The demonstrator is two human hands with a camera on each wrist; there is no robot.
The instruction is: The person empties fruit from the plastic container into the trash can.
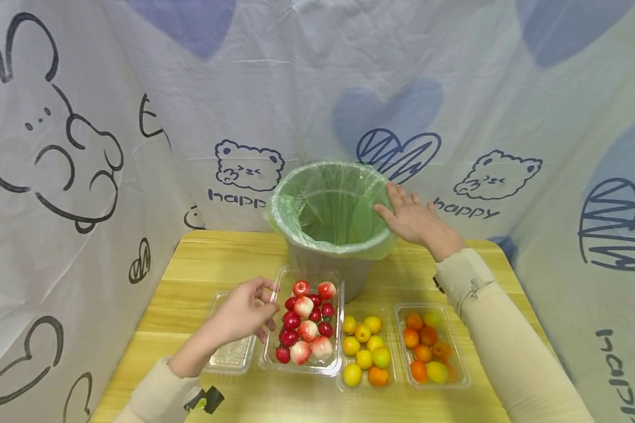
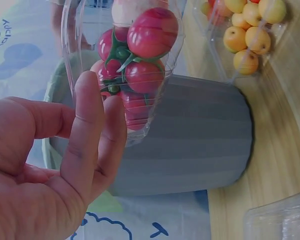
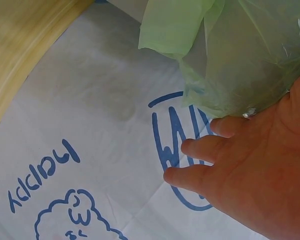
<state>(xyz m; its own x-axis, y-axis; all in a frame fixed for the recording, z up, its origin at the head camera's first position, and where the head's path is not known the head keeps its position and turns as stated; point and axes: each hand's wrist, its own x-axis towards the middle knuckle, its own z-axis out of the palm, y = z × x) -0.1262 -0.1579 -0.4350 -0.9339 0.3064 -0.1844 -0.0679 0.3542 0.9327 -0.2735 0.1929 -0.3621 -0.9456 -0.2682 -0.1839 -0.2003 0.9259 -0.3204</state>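
A grey bin point(image 1: 349, 276) with a green liner point(image 1: 328, 202) stands at the back of the wooden table point(image 1: 190, 264). My right hand point(image 1: 413, 220) rests flat against its right rim, fingers straight; the right wrist view shows the fingers point(image 3: 200, 150) beside the liner point(image 3: 240, 55). In front of the bin sits a clear tray of red fruit point(image 1: 307, 329). My left hand point(image 1: 246, 311) pinches its left edge, and in the left wrist view the fingers point(image 2: 90, 140) lie against the tray wall point(image 2: 135, 65), with the bin point(image 2: 190, 145) behind.
An empty clear tray point(image 1: 233, 352) lies under my left wrist. Right of the red fruit stand a tray of yellow fruit point(image 1: 365, 352) and a tray of orange fruit point(image 1: 428, 346). Printed cloth walls point(image 1: 84, 147) enclose the table on three sides.
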